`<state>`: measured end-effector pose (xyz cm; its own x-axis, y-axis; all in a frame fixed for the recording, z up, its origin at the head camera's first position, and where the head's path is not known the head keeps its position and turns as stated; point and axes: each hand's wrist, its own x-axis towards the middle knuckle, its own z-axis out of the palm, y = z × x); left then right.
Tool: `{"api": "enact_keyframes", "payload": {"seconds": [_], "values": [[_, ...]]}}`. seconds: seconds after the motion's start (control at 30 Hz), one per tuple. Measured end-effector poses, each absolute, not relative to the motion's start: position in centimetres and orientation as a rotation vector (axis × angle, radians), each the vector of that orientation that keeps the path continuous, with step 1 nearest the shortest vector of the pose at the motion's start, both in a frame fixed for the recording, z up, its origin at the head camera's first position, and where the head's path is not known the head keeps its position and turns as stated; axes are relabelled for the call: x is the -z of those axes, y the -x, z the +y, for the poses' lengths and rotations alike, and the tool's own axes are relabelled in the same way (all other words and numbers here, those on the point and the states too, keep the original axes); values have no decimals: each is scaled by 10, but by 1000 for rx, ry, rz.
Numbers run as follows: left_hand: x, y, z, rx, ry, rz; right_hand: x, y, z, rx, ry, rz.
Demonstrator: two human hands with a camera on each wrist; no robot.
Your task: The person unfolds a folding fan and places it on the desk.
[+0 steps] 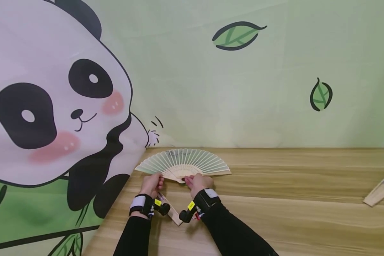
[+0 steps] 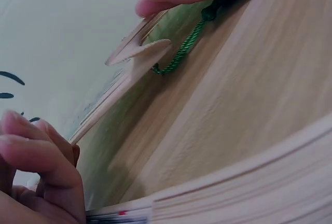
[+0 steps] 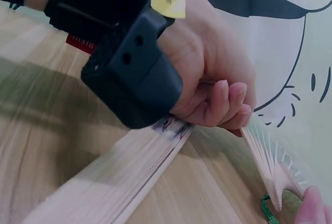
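A pale green folding fan (image 1: 183, 160) with light wooden ribs is spread into a wide arc near the table's back edge. My left hand (image 1: 151, 185) pinches its left outer stick, the fingers curled in. Close to the pivot, my right hand (image 1: 200, 183) holds the fan's lower right part between thumb and fingers. From the pivot a green cord (image 2: 184, 50) runs under the right hand in the left wrist view. A second fan, folded up (image 3: 114, 177), lies on the table below the left hand, showing wooden sticks and a printed patch.
Another folded fan (image 1: 380, 190) lies at the table's right edge, partly out of view. Behind the wooden table (image 1: 291, 220) hangs a pale green cloth (image 1: 243, 99) with leaves and a large panda, which also covers the left side.
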<state>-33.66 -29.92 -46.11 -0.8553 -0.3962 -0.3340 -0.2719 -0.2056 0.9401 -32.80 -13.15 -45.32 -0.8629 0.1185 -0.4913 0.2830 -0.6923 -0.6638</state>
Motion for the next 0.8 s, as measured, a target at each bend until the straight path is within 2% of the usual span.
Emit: {"api": "enact_keyframes", "payload": {"seconds": [0.3, 0.8], "values": [[456, 340, -313, 2292, -867, -1821, 451, 330, -135, 2683, -846, 1210], [458, 351, -294, 2052, -969, -2009, 449, 327, -125, 2712, -890, 1167]]}}
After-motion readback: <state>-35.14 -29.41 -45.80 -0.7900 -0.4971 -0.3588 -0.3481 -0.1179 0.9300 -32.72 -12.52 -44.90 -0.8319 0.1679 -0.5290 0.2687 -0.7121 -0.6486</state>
